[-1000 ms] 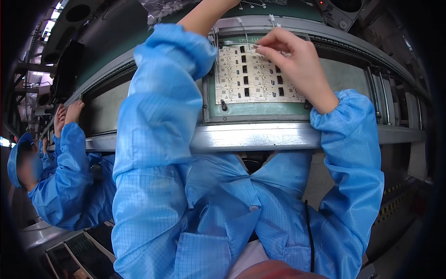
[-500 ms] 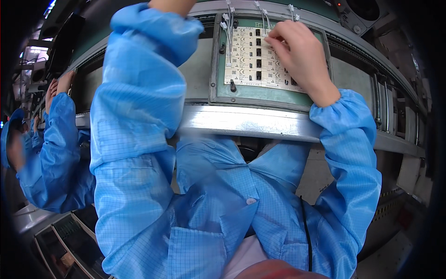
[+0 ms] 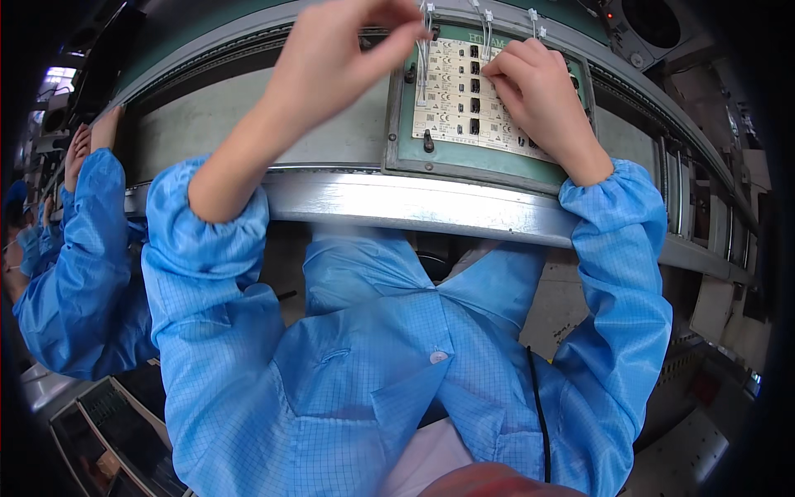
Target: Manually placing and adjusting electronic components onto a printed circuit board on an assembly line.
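Note:
A cream-coloured panel of joined circuit boards (image 3: 447, 91) with rows of black components lies in a green framed fixture (image 3: 464, 164). My right hand (image 3: 542, 99) rests over the panel's right part, thumb and forefinger pinched close to a board; whatever lies between those fingertips is hidden. Near the fixture's upper left corner is my left hand (image 3: 331, 66), its thumb and bent forefinger pointing right beside thin wires. Motion blurs it, and a grip on a wire cannot be made out. Thin wires with white connectors (image 3: 488, 15) stick out past the panel's far edge.
The fixture sits between conveyor rails, with a shiny metal rail (image 3: 414, 205) running along the near side. Black clamps (image 3: 428, 141) stand on the fixture. On the left, a co-worker's blue sleeve (image 3: 83, 265) is at the same line. Lower left stands a divided tray (image 3: 91, 406).
My left hand has come back into view from beyond the top edge, down to the fixture's upper left. The right hand remains pinched over the panel. The view has shifted slightly.

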The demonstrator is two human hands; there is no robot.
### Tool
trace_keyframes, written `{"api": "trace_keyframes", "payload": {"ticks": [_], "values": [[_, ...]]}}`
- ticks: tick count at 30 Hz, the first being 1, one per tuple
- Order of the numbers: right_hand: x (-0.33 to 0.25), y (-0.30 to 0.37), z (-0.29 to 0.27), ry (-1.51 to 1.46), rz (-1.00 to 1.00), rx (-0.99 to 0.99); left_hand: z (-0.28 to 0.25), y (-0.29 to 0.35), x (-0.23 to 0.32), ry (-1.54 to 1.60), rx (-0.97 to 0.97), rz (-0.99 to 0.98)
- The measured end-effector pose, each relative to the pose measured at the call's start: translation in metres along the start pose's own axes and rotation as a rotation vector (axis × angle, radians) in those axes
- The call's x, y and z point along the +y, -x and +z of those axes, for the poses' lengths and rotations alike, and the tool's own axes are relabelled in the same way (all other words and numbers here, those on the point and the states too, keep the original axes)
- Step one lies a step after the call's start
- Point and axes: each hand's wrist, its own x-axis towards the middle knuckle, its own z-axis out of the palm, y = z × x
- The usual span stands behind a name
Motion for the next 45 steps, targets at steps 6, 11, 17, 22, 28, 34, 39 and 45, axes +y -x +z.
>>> {"api": "trace_keyframes", "payload": {"ticks": [6, 11, 17, 22, 28, 34, 39, 45], "values": [[0.004, -0.008, -0.014, -0.065, -0.014, -0.261, 0.006, 0.057, 0.001, -0.572, -0.104, 0.240], [0.127, -0.056, -0.008, 0.231, 0.102, 0.152, 0.023, 0.066, 0.002, -0.497, -0.120, 0.143], [0.224, -0.074, 0.025, 0.438, 0.373, -0.086, 0.026, 0.065, 0.002, -0.682, -0.129, 0.049], [0.192, -0.075, 0.013, 0.339, 0.296, 0.140, 0.024, 0.066, 0.011, -0.722, -0.087, 0.063], [0.185, -0.060, -0.004, 0.219, 0.361, 0.305, 0.025, 0.064, 0.003, -0.584, -0.115, 0.005], [0.171, -0.058, -0.032, 0.058, 0.254, 0.392, 0.025, 0.068, 0.001, -0.601, -0.121, 0.035], [0.150, -0.047, -0.054, -0.722, 0.276, 0.329, 0.026, 0.071, 0.001, -0.622, -0.116, 0.046], [0.131, -0.030, -0.063, -0.547, 0.547, 0.327, 0.025, 0.071, 0.002, -0.662, -0.184, 0.184]]}}
